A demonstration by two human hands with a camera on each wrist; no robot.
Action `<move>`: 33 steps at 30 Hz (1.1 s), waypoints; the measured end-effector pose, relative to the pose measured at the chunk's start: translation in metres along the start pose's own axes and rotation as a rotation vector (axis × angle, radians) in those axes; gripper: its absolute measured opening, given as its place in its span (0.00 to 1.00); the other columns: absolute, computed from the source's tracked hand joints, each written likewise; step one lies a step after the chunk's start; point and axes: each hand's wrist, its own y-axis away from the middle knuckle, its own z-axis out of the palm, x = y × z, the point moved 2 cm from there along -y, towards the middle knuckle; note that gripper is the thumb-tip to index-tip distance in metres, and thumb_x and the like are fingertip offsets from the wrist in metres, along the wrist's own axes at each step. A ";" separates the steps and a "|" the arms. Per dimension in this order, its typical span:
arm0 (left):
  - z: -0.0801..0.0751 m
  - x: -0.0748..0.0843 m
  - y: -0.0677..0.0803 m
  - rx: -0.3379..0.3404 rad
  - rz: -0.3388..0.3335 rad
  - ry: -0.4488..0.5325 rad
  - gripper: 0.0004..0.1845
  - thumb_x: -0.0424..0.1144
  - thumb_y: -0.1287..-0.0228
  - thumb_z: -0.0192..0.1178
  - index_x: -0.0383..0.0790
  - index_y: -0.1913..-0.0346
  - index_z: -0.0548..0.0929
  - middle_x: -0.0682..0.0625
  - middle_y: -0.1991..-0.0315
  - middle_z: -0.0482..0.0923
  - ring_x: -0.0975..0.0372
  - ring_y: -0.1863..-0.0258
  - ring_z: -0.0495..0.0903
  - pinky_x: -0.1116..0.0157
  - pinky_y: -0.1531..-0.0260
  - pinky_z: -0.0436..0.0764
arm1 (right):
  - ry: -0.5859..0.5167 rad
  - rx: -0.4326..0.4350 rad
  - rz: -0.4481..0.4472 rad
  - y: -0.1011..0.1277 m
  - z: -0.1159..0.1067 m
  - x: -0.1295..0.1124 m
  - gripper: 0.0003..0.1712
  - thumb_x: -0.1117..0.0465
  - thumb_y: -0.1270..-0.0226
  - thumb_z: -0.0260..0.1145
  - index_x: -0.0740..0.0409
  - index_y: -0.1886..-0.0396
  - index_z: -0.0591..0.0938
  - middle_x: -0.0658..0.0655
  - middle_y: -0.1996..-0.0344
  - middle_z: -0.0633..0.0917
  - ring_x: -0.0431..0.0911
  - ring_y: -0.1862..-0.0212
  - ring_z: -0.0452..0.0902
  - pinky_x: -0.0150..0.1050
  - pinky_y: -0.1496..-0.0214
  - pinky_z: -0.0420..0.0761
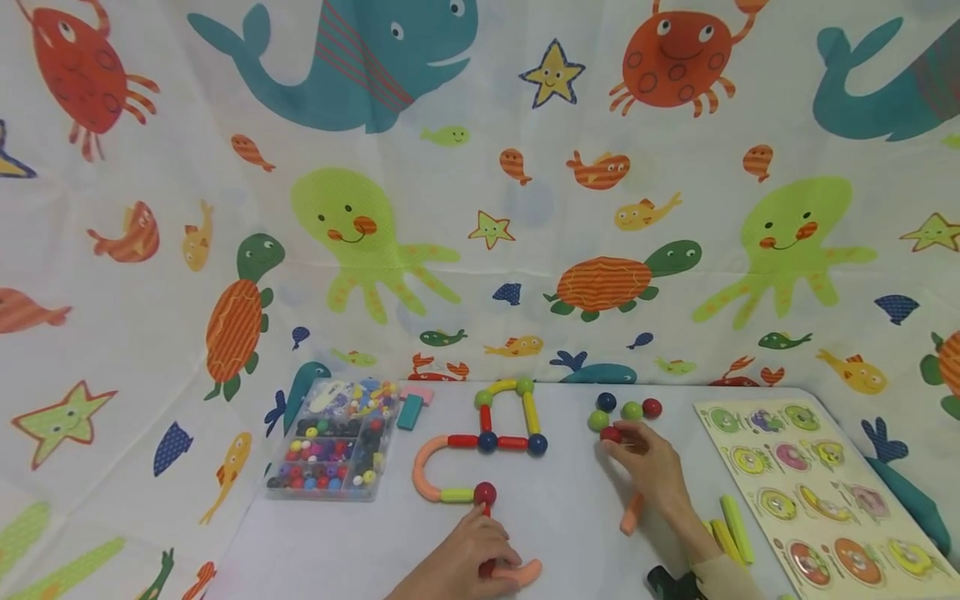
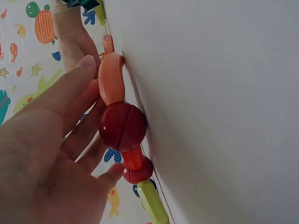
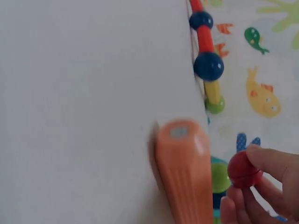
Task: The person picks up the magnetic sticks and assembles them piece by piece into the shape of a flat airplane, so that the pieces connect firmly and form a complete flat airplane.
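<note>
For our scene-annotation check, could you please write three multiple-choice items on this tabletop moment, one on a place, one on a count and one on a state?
1. Where is the bead box?
A. left of the rod-and-ball chain
B. on the puzzle board
C. in a hand

2. How many loose balls lie beyond the right hand, not counting the one it pinches?
A. one
B. three
C. six

3. What is the right hand doing?
A. lying flat
B. pinching a red ball
C. gripping a yellow rod

Answers: 1 A, the head view shows the box at the table's left; 2 B, blue, green and red balls; 3 B, fingertips close round it.
</note>
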 end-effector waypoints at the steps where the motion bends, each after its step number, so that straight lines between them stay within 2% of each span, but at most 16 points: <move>1: 0.001 0.000 0.000 0.000 0.004 0.002 0.14 0.55 0.33 0.64 0.58 0.48 0.88 0.70 0.58 0.82 0.73 0.49 0.73 0.55 0.32 0.72 | -0.013 -0.007 -0.003 0.004 0.002 -0.002 0.29 0.48 0.34 0.73 0.52 0.36 0.79 0.57 0.46 0.85 0.51 0.43 0.80 0.27 0.48 0.78; 3: 0.002 0.001 -0.001 -0.009 -0.017 0.031 0.13 0.53 0.32 0.65 0.58 0.48 0.88 0.70 0.56 0.82 0.72 0.45 0.74 0.47 0.27 0.64 | -0.031 -0.021 -0.009 0.011 0.006 -0.006 0.29 0.48 0.34 0.73 0.51 0.36 0.79 0.55 0.46 0.85 0.49 0.44 0.80 0.27 0.47 0.79; 4: 0.002 0.001 -0.001 -0.018 -0.044 0.062 0.13 0.53 0.33 0.65 0.58 0.48 0.88 0.70 0.55 0.82 0.72 0.45 0.74 0.46 0.27 0.63 | -0.037 -0.028 -0.011 0.016 0.009 -0.008 0.29 0.48 0.35 0.73 0.50 0.37 0.80 0.54 0.46 0.86 0.49 0.44 0.81 0.29 0.46 0.80; 8: 0.003 0.000 -0.003 -0.056 -0.140 0.145 0.13 0.52 0.35 0.67 0.62 0.48 0.88 0.70 0.53 0.82 0.72 0.44 0.75 0.48 0.28 0.67 | -0.068 -0.075 -0.031 0.033 0.023 -0.015 0.26 0.50 0.37 0.75 0.48 0.40 0.82 0.49 0.48 0.87 0.44 0.46 0.82 0.37 0.42 0.82; 10: 0.003 0.000 -0.003 -0.068 -0.153 0.159 0.13 0.50 0.35 0.68 0.61 0.48 0.88 0.69 0.53 0.82 0.73 0.45 0.76 0.51 0.30 0.70 | -0.099 -0.119 -0.042 0.041 0.030 -0.017 0.25 0.51 0.39 0.76 0.48 0.42 0.83 0.47 0.50 0.87 0.42 0.48 0.82 0.36 0.42 0.82; 13: 0.003 0.000 -0.004 -0.076 -0.141 0.171 0.13 0.48 0.35 0.68 0.59 0.48 0.88 0.68 0.54 0.83 0.74 0.50 0.77 0.60 0.37 0.77 | -0.138 -0.208 -0.061 0.054 0.039 -0.018 0.25 0.50 0.41 0.77 0.48 0.44 0.84 0.47 0.52 0.87 0.40 0.50 0.82 0.34 0.44 0.83; 15: 0.004 0.000 -0.004 -0.073 -0.126 0.182 0.13 0.48 0.35 0.68 0.58 0.48 0.89 0.68 0.57 0.83 0.76 0.55 0.77 0.63 0.39 0.77 | -0.147 -0.286 -0.077 0.061 0.043 -0.018 0.26 0.48 0.41 0.77 0.49 0.44 0.84 0.47 0.51 0.87 0.40 0.51 0.82 0.34 0.44 0.83; 18: 0.005 0.001 -0.004 -0.060 -0.094 0.200 0.13 0.47 0.35 0.68 0.55 0.49 0.89 0.70 0.61 0.84 0.78 0.58 0.78 0.60 0.33 0.74 | -0.157 -0.413 -0.100 0.071 0.047 -0.017 0.27 0.45 0.39 0.75 0.49 0.43 0.83 0.49 0.50 0.86 0.42 0.50 0.81 0.35 0.44 0.83; 20: 0.005 0.002 -0.004 -0.047 -0.073 0.191 0.13 0.47 0.35 0.68 0.55 0.49 0.89 0.70 0.62 0.85 0.79 0.57 0.80 0.54 0.28 0.68 | -0.171 -0.494 -0.095 0.075 0.048 -0.015 0.27 0.44 0.38 0.74 0.49 0.42 0.82 0.49 0.49 0.86 0.43 0.50 0.81 0.34 0.45 0.83; 22: 0.005 0.002 -0.004 -0.040 -0.067 0.191 0.13 0.47 0.35 0.68 0.54 0.49 0.89 0.70 0.62 0.85 0.78 0.55 0.81 0.52 0.28 0.67 | -0.187 -0.555 -0.092 0.078 0.049 -0.014 0.27 0.44 0.36 0.73 0.49 0.41 0.82 0.49 0.49 0.86 0.43 0.50 0.81 0.33 0.45 0.83; 27: 0.005 0.002 -0.003 -0.035 -0.102 0.227 0.12 0.45 0.36 0.69 0.55 0.50 0.89 0.70 0.62 0.86 0.77 0.50 0.81 0.49 0.31 0.70 | -0.197 -0.623 -0.107 0.081 0.051 -0.013 0.24 0.46 0.35 0.72 0.47 0.42 0.83 0.47 0.51 0.86 0.41 0.52 0.81 0.29 0.46 0.81; 29: 0.005 0.002 -0.002 -0.030 -0.094 0.230 0.12 0.46 0.35 0.69 0.55 0.50 0.89 0.70 0.62 0.86 0.78 0.51 0.81 0.49 0.33 0.72 | -0.194 -0.636 -0.117 0.082 0.052 -0.013 0.23 0.46 0.34 0.72 0.46 0.43 0.83 0.46 0.52 0.86 0.40 0.53 0.81 0.27 0.47 0.80; 30: 0.005 0.002 -0.002 -0.027 -0.089 0.233 0.12 0.46 0.35 0.68 0.55 0.50 0.89 0.70 0.62 0.86 0.78 0.52 0.80 0.52 0.34 0.74 | -0.193 -0.642 -0.122 0.083 0.053 -0.013 0.23 0.46 0.34 0.72 0.46 0.43 0.83 0.46 0.52 0.87 0.40 0.53 0.81 0.26 0.47 0.79; 33: 0.005 0.002 -0.002 -0.016 -0.059 0.258 0.12 0.46 0.34 0.68 0.53 0.49 0.89 0.69 0.63 0.85 0.78 0.59 0.78 0.65 0.46 0.82 | -0.193 -0.654 -0.128 0.084 0.054 -0.014 0.22 0.46 0.34 0.72 0.45 0.43 0.83 0.45 0.53 0.87 0.40 0.53 0.81 0.24 0.48 0.77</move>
